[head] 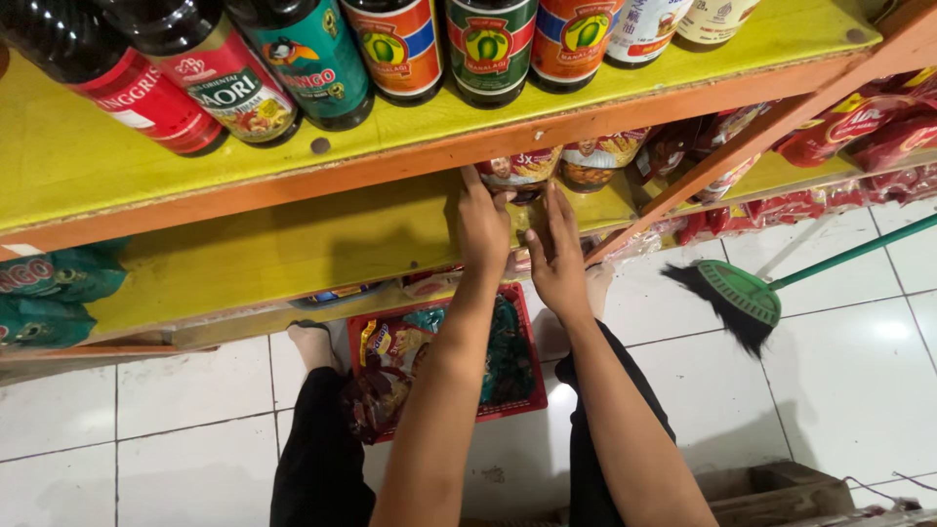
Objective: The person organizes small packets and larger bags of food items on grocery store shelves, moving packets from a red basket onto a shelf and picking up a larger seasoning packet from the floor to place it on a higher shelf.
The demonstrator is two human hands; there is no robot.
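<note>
My left hand (482,226) reaches onto the yellow middle shelf (293,249) and its fingertips touch a pouch packet (522,171) standing there under the orange shelf rail. My right hand (558,262) lies flat beside it, fingers spread, just right of the left hand and just below the same packet. Neither hand visibly grips anything. Further packets (605,156) stand to the right on that shelf. A red carton of packets (508,371) lies on the floor between my legs.
Dark sauce bottles (312,59) line the yellow top shelf (59,156). Green packets (44,293) sit at the left, red ones (878,127) at the right. A green broom (747,293) lies on the white tiled floor. A cardboard box (781,488) is near my right knee.
</note>
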